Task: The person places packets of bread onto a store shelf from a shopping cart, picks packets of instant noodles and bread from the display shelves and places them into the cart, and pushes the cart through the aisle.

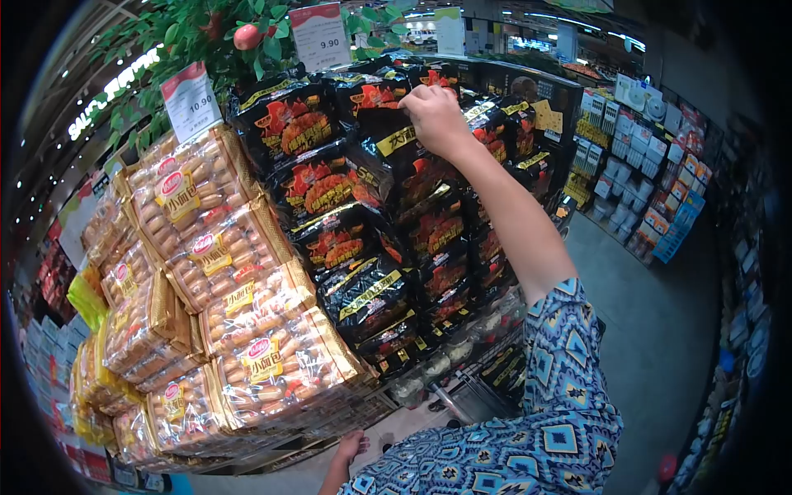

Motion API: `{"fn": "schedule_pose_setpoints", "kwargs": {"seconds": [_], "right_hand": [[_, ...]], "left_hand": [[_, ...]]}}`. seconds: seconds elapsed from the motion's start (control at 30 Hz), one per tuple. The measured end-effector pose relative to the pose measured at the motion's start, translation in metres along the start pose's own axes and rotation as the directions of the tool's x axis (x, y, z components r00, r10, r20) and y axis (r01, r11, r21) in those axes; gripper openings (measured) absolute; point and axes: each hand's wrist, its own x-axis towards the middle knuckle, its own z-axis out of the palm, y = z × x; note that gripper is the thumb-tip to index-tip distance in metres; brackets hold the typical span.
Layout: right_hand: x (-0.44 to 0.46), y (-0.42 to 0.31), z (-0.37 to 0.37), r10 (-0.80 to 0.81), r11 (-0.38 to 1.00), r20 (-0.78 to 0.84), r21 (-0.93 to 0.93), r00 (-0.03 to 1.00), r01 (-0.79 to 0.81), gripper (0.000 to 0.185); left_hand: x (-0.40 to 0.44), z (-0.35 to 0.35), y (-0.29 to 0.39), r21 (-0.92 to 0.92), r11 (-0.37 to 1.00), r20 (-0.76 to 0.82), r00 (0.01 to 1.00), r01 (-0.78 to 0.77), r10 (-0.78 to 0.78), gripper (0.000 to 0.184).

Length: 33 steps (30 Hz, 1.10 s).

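My right hand (437, 120) reaches up to the upper rows of a display of black snack bags. Its fingers are pinched at the top edge of a black bag (396, 144) with a yellow label strip. More black bags (330, 186) with red and orange food pictures are stacked around and below it. My left hand (352, 445) hangs low by my body, holding nothing, its fingers loosely apart. The nearest goods to it are clear packs of small bread rolls (276, 363) with gold edges, stacked on the left.
Price signs (320, 37) reading 9.90 and 10.90 stand above the stacks, in front of green leaves with a red fruit (247, 37). A metal cart (478, 396) is below the display. Shelves of packaged goods (639, 157) line the aisle floor (652, 313) on the right.
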Motion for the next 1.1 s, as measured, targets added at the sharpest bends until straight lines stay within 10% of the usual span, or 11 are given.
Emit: {"fn": "schedule_pose_setpoints", "kwargs": {"seconds": [0.23,0.4,0.73,0.83,0.87,0.9,1.1], "right_hand": [[-0.014,-0.055,-0.093,-0.082,0.978,-0.089,0.184,0.993,0.098,0.006],[-0.063,-0.092,-0.156,-0.078,0.918,0.120,0.397,0.990,0.024,0.017],[-0.158,-0.169,-0.203,-0.262,0.833,0.404,0.554,0.876,-0.007,0.018],[-0.184,-0.173,-0.216,-0.164,0.857,0.417,0.510,0.894,-0.081,0.022],[-0.192,-0.173,-0.219,-0.130,0.853,0.415,0.510,0.900,-0.112,0.024],[-0.199,-0.174,-0.223,-0.096,0.848,0.416,0.510,0.904,-0.144,0.025],[-0.247,-0.182,-0.229,0.229,0.746,0.555,0.428,0.800,-0.511,0.040]], "left_hand": [[-0.060,0.071,0.116,-0.055,0.987,0.423,0.892,-0.148,0.158,0.036],[-0.123,0.120,0.185,-0.347,0.929,0.768,0.528,-0.129,0.361,0.039],[-0.142,0.212,0.225,-0.387,0.869,0.888,0.378,0.307,0.261,0.040],[-0.112,0.212,0.219,-0.405,0.914,0.876,0.296,0.018,0.382,0.042],[-0.128,0.202,0.233,-0.328,0.805,0.919,-0.028,0.495,0.392,0.043],[-0.137,0.207,0.236,-0.401,0.816,0.886,0.404,0.416,0.229,0.041],[-0.145,0.196,0.244,-0.510,0.737,0.857,0.340,0.443,0.388,0.051]]}}
